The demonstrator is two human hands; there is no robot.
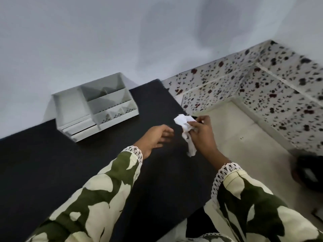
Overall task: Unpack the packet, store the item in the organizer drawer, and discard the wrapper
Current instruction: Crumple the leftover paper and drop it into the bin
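Your right hand (201, 133) pinches the crumpled white wrapper (186, 132) over the right edge of the black worktop (52, 163). Your left hand (157, 137) hovers just beside it, fingers loosely spread, holding nothing. The white organizer (95, 105) sits against the wall, well apart.

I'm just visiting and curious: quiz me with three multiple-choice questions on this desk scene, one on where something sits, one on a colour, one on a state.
1. Where does the white organizer stand?
A. on the floor
B. on the black desk, against the wall
C. on the person's lap

2. What colour is the crumpled wrapper?
A. white
B. red
C. blue

3. What is the left hand doing?
A. gripping the wrapper
B. resting inside the organizer
C. open, holding nothing

Answers:
1 B, its back meets the grey wall.
2 A, it shows white in the right hand.
3 C, its fingers are spread above the desk.
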